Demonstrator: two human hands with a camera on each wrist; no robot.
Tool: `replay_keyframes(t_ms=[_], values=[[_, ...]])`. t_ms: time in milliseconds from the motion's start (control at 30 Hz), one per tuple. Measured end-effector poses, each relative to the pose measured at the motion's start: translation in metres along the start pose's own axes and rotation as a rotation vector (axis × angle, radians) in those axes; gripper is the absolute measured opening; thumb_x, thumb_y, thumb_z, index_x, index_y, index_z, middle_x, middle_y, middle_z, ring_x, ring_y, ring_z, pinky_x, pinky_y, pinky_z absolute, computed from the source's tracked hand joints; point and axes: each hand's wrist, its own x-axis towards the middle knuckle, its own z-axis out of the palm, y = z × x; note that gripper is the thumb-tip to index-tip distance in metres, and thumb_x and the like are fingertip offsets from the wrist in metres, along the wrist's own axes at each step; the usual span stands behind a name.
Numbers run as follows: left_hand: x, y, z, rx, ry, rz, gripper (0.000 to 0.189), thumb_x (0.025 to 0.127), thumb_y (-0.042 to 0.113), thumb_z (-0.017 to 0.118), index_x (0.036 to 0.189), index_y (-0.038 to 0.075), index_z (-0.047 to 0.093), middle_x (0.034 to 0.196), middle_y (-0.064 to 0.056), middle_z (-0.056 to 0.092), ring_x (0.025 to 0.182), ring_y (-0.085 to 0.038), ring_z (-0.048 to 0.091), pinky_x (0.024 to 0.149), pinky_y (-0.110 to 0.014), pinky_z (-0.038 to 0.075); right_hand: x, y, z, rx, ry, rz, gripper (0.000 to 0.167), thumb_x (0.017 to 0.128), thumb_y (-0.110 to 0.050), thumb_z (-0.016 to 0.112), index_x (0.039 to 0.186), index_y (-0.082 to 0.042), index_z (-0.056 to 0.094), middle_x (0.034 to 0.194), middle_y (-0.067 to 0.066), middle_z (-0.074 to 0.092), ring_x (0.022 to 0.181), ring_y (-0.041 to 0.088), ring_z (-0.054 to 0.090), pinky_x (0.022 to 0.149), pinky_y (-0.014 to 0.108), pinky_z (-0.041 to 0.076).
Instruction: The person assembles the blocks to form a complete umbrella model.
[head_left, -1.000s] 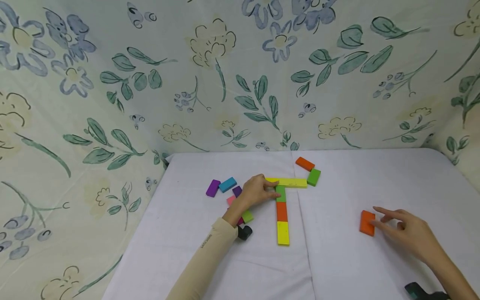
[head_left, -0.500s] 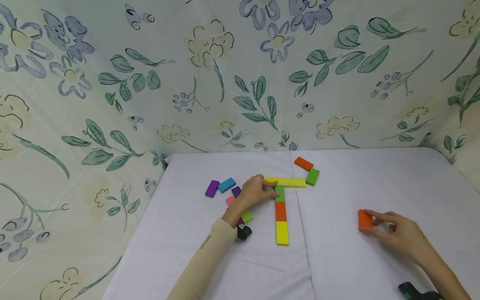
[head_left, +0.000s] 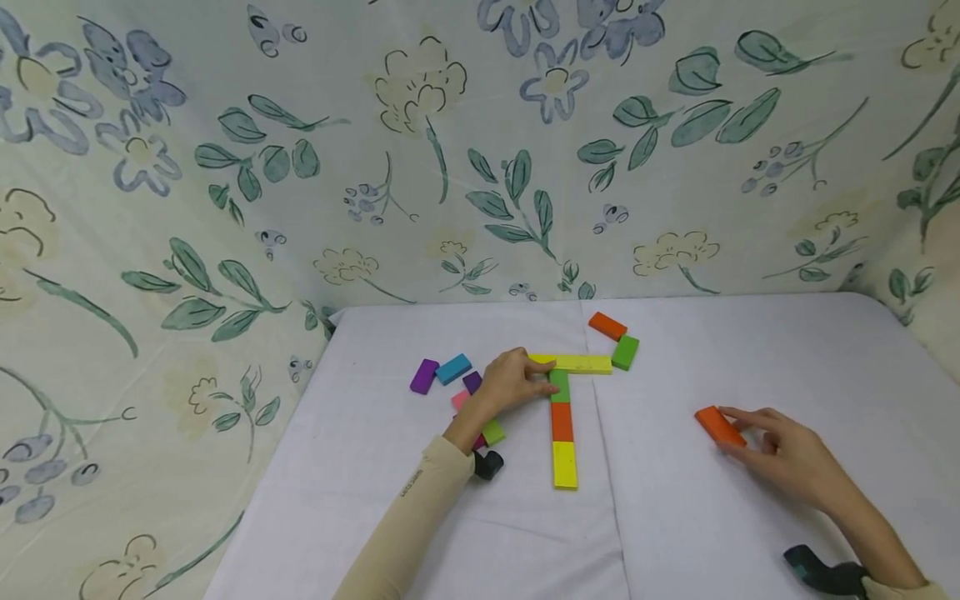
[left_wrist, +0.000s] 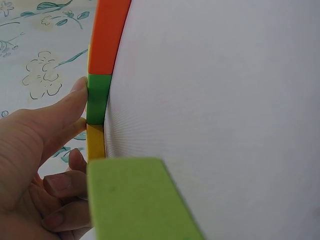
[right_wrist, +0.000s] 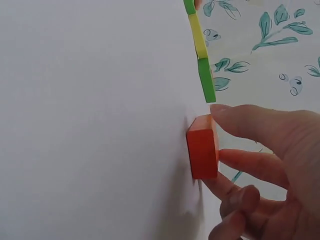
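On the white tabletop, yellow blocks [head_left: 585, 364] form a crossbar, with a green block [head_left: 560, 386], an orange block [head_left: 562, 422] and a yellow block [head_left: 565, 465] in a line below it. My left hand [head_left: 512, 385] rests at the joint, its thumb touching the green block's side and a finger at the yellow crossbar. In the left wrist view, the thumb [left_wrist: 75, 100] lies against that green block. To the right, my right hand [head_left: 787, 454] pinches a loose orange block [head_left: 718, 426] between thumb and fingers; it is tilted diagonally in the head view.
Left of my left hand lie a purple block [head_left: 425, 377], a blue block [head_left: 453, 369] and several others, partly hidden by the forearm. A green block [head_left: 625, 352] and an orange block [head_left: 607, 326] sit off the crossbar's right end. Floral cloth [head_left: 450, 167] hangs behind.
My right hand has taken hold of the loose orange block, moved it slightly left and turned it from upright to diagonal. The left hand has stayed in place.
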Motion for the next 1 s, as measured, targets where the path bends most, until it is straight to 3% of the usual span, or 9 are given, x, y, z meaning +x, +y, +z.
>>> replay_keyframes(t_ms=[133,400,733,1000], values=[[0.001,0.000,0.000,0.000,-0.004,-0.004,0.052,0.085,0.046,0.084,0.132,0.031,0.069,0.083,0.000,0.042,0.075,-0.012,0.042,0.065,-0.022,0.030,0.005,-0.003,0.001,-0.070,0.004,0.065,0.054,0.085,-0.036,0.085,0.124,-0.001,0.072,0.097,0.011,0.067,0.065,0.009,0.039,0.052,0.025,0.028],[0.000,0.000,-0.001,0.003,-0.006,-0.015,0.052,0.085,0.046,0.084,0.132,0.032,0.069,0.083,0.000,0.044,0.075,-0.012,0.043,0.064,-0.022,0.030,0.014,-0.003,0.002,-0.064,0.062,-0.009,0.043,0.079,-0.022,0.089,0.116,-0.002,0.077,0.093,0.009,0.068,0.064,0.005,0.037,0.051,0.025,0.028],[0.000,0.001,0.000,0.015,-0.002,-0.017,0.052,0.084,0.046,0.084,0.132,0.033,0.069,0.084,0.000,0.046,0.074,-0.012,0.044,0.064,-0.022,0.031,0.023,0.002,0.010,-0.002,0.095,-0.028,0.039,0.087,-0.017,0.083,0.121,-0.002,0.074,0.103,0.019,0.067,0.062,0.004,0.037,0.050,0.024,0.029],[0.000,0.002,-0.001,0.020,-0.005,-0.018,0.051,0.085,0.046,0.084,0.132,0.033,0.069,0.084,0.000,0.046,0.074,-0.012,0.044,0.064,-0.022,0.031,0.029,0.002,0.015,0.017,0.144,-0.054,0.038,0.084,-0.014,0.086,0.119,-0.001,0.076,0.100,0.018,0.067,0.064,0.004,0.037,0.051,0.024,0.028]])
